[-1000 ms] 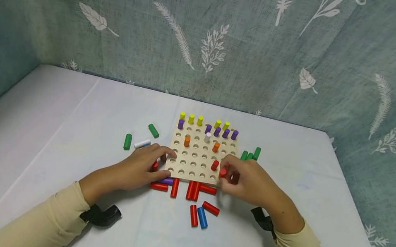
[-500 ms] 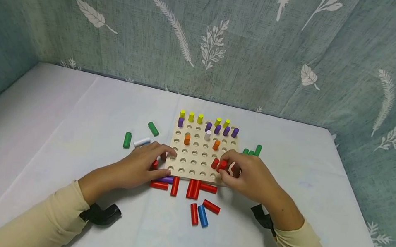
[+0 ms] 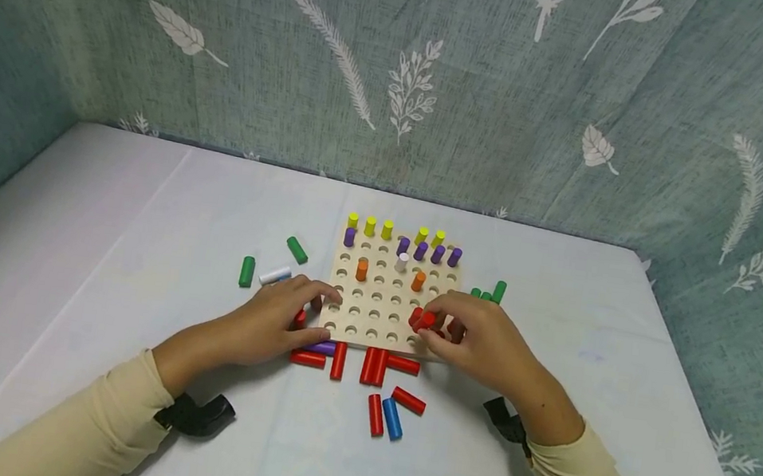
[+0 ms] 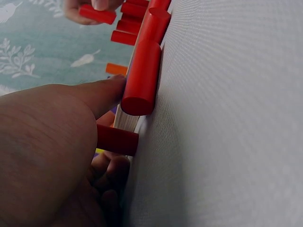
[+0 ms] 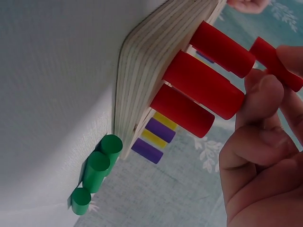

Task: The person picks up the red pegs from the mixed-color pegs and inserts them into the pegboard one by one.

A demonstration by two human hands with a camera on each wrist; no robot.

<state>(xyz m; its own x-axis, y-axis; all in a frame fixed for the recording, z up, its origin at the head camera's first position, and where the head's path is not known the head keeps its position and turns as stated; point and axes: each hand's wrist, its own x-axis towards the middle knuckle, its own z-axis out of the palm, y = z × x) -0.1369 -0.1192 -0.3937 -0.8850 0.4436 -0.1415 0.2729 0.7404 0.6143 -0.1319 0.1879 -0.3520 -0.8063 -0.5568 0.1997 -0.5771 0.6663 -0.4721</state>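
A wooden pegboard (image 3: 374, 297) lies on the table with yellow, purple, orange, white and red pegs standing in its holes. My right hand (image 3: 484, 340) pinches a red peg (image 5: 274, 64) between thumb and fingertips, held tilted above the board's right side. Below it, in the right wrist view, several red pegs (image 5: 203, 85) stand upright near the board's edge. My left hand (image 3: 277, 317) rests at the board's left front corner, its thumb and index finger spread and touching the edge. A red peg (image 4: 116, 139) is under that hand, seen in the left wrist view.
Loose red pegs (image 3: 375, 367) lie along the board's front edge, with a purple peg (image 3: 321, 348) and a blue peg (image 3: 392, 419). Green pegs (image 3: 247, 272) and a white peg (image 3: 274, 275) lie to the left. More green pegs (image 5: 97, 168) lie right of the board.
My right hand has lifted the red peg slightly off the board's right front area and tipped it leftward. My left hand has stayed at the corner.
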